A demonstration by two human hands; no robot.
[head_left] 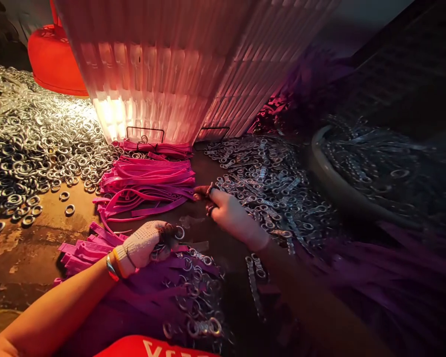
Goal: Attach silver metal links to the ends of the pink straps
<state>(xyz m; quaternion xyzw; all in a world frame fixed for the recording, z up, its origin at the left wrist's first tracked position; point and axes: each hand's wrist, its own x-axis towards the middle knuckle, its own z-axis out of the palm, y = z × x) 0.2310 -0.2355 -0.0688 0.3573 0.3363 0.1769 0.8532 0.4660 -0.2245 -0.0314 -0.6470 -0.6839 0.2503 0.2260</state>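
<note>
My left hand (144, 245), in a pale dotted glove with dark fingertips, is closed around a metal ring (180, 232) that sticks out past the fingertips. Whether more metal pieces lie inside that grip is hard to make out. Beneath it spreads a bundle of pink straps (85, 255), with rings and metal links (204, 327) at their right ends. My right hand (230, 213), also gloved, has its fingers pinched together at the right end of a pink strap (178, 198) in the upper stack. Its fingertips are dark and partly in shadow.
Loose metal rings (40, 129) are heaped at left under a red lamp (57, 62). Metal links (267, 178) lie piled at right, beside a rimmed container (330, 168) of strands. A translucent ribbed panel (152, 69) stands behind. More purple straps (357, 267) lie lower right.
</note>
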